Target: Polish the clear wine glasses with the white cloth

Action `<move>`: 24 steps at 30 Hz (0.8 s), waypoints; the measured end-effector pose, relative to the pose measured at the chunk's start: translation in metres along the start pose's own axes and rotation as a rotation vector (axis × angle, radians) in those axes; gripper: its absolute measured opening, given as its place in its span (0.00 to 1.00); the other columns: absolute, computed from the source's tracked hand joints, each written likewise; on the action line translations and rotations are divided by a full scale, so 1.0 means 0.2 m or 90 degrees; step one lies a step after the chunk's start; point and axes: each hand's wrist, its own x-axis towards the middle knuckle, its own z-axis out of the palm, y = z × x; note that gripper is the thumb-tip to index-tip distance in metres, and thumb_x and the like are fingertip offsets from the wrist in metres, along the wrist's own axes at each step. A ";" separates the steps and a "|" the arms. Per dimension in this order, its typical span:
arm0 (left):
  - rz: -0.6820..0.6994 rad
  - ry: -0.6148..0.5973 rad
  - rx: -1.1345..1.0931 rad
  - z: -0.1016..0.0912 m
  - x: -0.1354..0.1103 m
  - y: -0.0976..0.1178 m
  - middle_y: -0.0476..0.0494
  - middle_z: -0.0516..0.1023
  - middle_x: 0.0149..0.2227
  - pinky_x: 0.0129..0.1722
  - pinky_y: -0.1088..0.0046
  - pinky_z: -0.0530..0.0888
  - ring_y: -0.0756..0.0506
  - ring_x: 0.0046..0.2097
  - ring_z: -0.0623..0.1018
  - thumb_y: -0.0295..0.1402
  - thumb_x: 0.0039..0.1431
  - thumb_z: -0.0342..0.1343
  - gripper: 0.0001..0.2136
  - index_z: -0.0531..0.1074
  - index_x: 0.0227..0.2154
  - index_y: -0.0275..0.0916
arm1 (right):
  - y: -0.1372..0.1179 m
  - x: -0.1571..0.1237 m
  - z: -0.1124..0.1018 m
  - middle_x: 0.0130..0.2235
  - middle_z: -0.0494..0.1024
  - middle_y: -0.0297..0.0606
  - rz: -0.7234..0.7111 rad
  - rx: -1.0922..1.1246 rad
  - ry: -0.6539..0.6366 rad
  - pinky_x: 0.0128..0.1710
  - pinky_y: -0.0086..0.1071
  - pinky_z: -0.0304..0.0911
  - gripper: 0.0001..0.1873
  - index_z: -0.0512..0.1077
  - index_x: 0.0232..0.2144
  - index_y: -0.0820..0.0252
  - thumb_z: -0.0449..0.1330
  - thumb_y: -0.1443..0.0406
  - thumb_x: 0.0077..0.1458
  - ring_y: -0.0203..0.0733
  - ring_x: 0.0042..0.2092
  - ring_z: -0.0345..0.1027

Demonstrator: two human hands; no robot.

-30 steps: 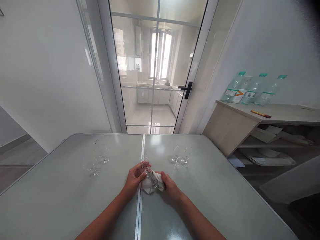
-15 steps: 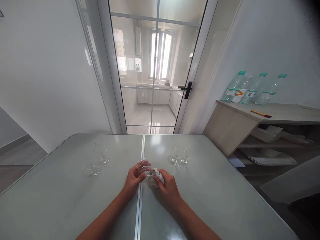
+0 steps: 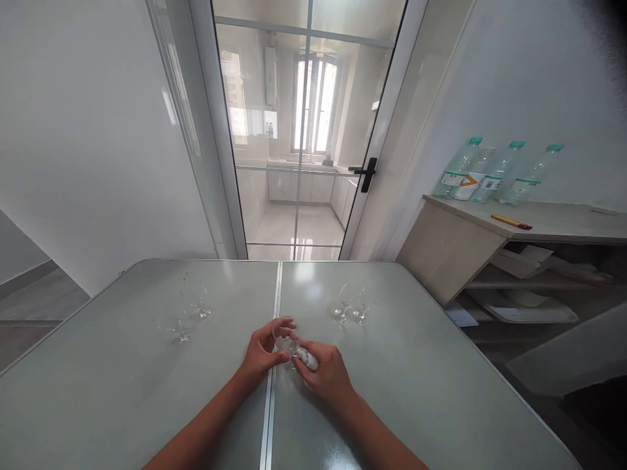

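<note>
"What is carried by the glossy grey-green tabletop?"

"Two clear stemmed glasses are stood towards its left; two matching clear glasses are set side by side towards its right. It is divided by a metal strip."

"And the pale wooden cabinet?"

"Its top is occupied by green-capped clear plastic bottles and a slim yellow-and-red stick."

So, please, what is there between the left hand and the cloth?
In the head view, the glass is between the left hand and the cloth, which is bunched in the right hand.
</note>
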 end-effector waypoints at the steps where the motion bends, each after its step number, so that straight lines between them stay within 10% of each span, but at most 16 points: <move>1: 0.007 -0.022 0.026 0.00 0.00 0.00 0.34 0.80 0.47 0.50 0.59 0.73 0.37 0.44 0.80 0.47 0.39 0.75 0.35 0.77 0.53 0.40 | 0.00 0.00 0.01 0.29 0.80 0.36 -0.012 -0.029 -0.025 0.31 0.30 0.59 0.10 0.81 0.40 0.53 0.61 0.62 0.57 0.39 0.28 0.70; 18: 0.058 -0.099 0.204 0.03 -0.01 -0.01 0.34 0.78 0.51 0.54 0.56 0.71 0.34 0.54 0.73 0.51 0.45 0.70 0.37 0.72 0.59 0.46 | 0.02 0.00 0.01 0.31 0.78 0.32 -0.036 -0.028 0.036 0.33 0.28 0.62 0.12 0.81 0.35 0.53 0.64 0.72 0.48 0.38 0.31 0.72; 24: 0.057 -0.052 0.141 0.03 0.00 -0.02 0.34 0.72 0.53 0.50 0.61 0.69 0.37 0.51 0.71 0.54 0.49 0.67 0.38 0.67 0.62 0.44 | 0.02 0.03 -0.13 0.36 0.82 0.37 -0.055 -0.003 0.221 0.39 0.32 0.69 0.13 0.80 0.40 0.53 0.61 0.70 0.53 0.42 0.36 0.76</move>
